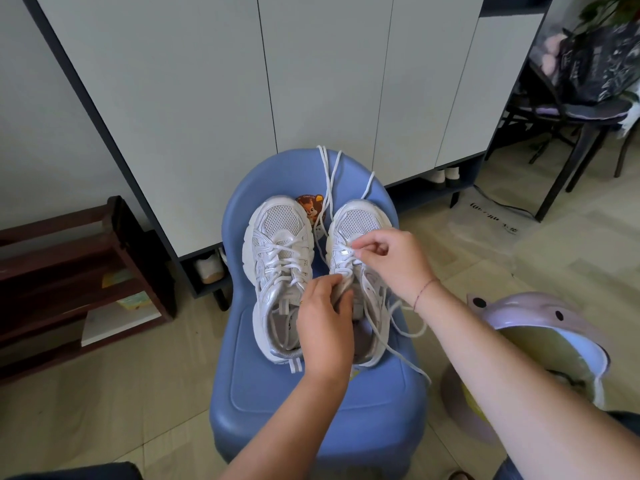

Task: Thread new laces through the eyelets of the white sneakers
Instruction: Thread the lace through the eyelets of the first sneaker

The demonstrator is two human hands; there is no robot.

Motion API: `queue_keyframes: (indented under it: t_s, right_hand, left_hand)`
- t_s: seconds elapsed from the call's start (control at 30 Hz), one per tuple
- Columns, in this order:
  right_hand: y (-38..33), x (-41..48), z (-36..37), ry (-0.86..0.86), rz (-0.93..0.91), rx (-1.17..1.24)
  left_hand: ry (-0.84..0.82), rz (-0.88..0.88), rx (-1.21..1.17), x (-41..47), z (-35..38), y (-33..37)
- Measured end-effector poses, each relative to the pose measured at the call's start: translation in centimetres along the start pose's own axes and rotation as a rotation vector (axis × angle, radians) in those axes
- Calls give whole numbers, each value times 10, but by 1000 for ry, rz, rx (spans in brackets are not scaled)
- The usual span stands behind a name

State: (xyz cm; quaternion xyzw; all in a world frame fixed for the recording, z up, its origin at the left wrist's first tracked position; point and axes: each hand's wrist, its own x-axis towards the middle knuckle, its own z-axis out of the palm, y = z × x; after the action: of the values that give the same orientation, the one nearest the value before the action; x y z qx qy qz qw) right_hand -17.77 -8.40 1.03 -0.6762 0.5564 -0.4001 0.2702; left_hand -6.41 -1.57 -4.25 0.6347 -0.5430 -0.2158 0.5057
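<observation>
Two white sneakers stand side by side on a blue plastic stool (311, 403), toes pointing away from me. The left sneaker (277, 258) is laced across its eyelets. On the right sneaker (360, 220), my left hand (323, 320) grips the tongue and collar. My right hand (391, 259) pinches a white lace at the lower eyelets. Loose lace ends (408, 327) trail off the right side of that shoe. Another white lace (329, 174) lies over the stool's far edge between the toes.
A grey cabinet (311, 81) stands right behind the stool, with shoes in the gap under it. A dark wooden rack (86, 271) is at the left. A pink round stool (540, 327) sits at my right, and a black chair (581, 119) with a bag stands further back.
</observation>
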Motion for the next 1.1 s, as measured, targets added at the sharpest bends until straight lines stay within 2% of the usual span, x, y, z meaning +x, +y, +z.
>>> queue_keyframes:
  t_s: [0.13,0.3,0.5,0.57,0.63,0.8,1.0,1.1]
  right_hand:
    - [-6,15,4,-197,-177,-353]
    - [-13,25,3,-360,-274,-551]
    - [-5,25,6,-346,-272,-553]
    - [-3,26,6,-342,-238,-486]
    - [-2,28,2,-302,-184,-358]
    - [9,28,-8,1,84,172]
    - [-7,25,-4,-194,-127,-116]
    - [-11,28,0,-285,-159,-289]
  left_hand:
    - [13,18,19,0,0,-1]
    - [10,31,35,2,-1,-2]
    - [6,32,43,3,-2,-1]
    - [9,27,45,3,-3,-2]
    - [18,29,54,3,-4,-2]
    - [8,8,51,3,-4,-1]
    - [10,13,64,3,-4,-1]
    - [16,18,60,4,-3,-1]
